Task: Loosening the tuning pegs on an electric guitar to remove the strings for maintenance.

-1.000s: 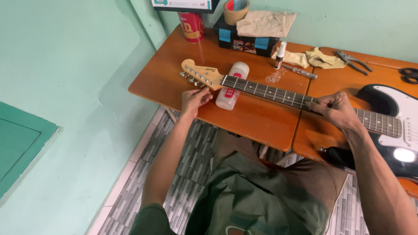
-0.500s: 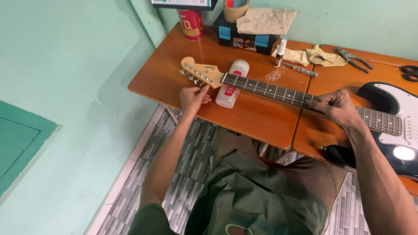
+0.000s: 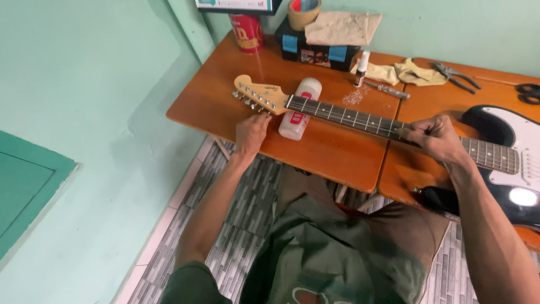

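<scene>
Tuning, by the look: left hand (image 3: 251,133) pinching pale maple headstock's (image 3: 260,96) pegs, right hand (image 3: 436,138) clamped on dark fretboard (image 3: 343,116) at 3 o'clock; next, small peg turns.

We note an orange-brown table (image 3: 326,152) against a pale mint-green wall (image 3: 90,84). The guitar body (image 3: 506,146) is black with a white pickguard; its neck (image 3: 349,117) shows a dark fretboard with pale frets and a light maple headstock (image 3: 259,95). Under the neck lies a white bottle (image 3: 300,110) with a red label. At the back we record a red can (image 3: 247,32), a black box (image 3: 318,50) with blue patches, a beige cloth (image 3: 343,27) and a yellowish rag (image 3: 396,72). The floor (image 3: 242,225) is grey, striped tile.
</scene>
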